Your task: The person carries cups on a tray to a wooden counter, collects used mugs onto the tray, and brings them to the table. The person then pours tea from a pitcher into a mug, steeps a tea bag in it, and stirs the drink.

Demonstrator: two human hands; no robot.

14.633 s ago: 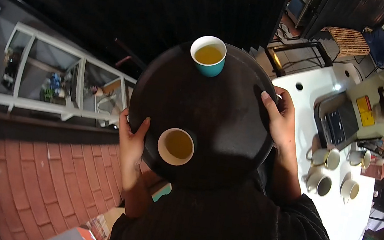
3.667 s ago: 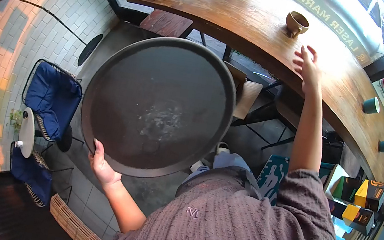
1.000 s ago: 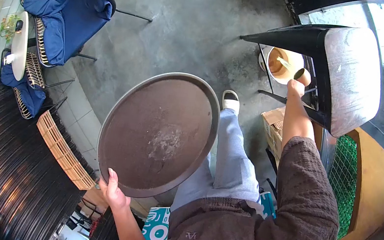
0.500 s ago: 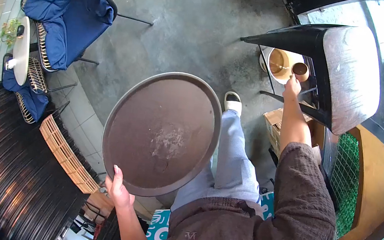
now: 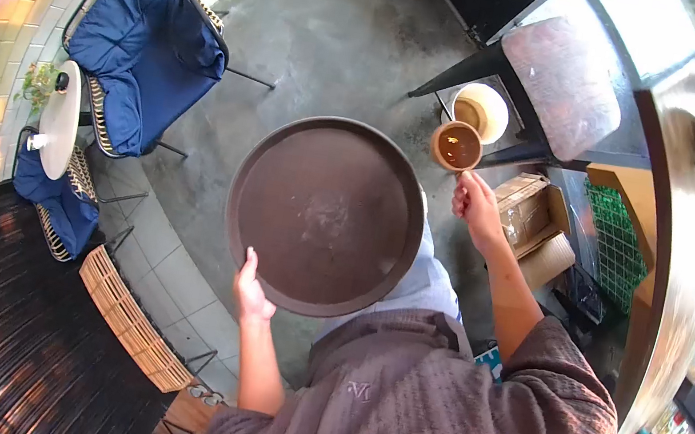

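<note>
A large round brown serving tray (image 5: 325, 187) with pale scuffs near its middle lies level in front of me. My left hand (image 5: 252, 290) grips its near left rim, thumb on top and the other fingers out of sight underneath. In my right hand (image 5: 478, 208) is a small brown cup (image 5: 457, 146) of reddish-brown liquid with bright glints. I hold it upright, just beyond the tray's right edge and apart from it. Behind the cup, a whitish bucket (image 5: 492, 113) stands on the floor, its inside partly tan.
A black-legged chair with a worn grey seat (image 5: 561, 83) stands beside the bucket. An open cardboard box (image 5: 532, 213) sits right of my hand. To the left are a blue-cushioned chair (image 5: 152, 53), a small round table (image 5: 61, 120) and a slatted wooden bench (image 5: 130, 319).
The cup has come up out of the bucket area, toward me and left, and now shows liquid inside. The tray has shifted slightly right, still in my left hand.
</note>
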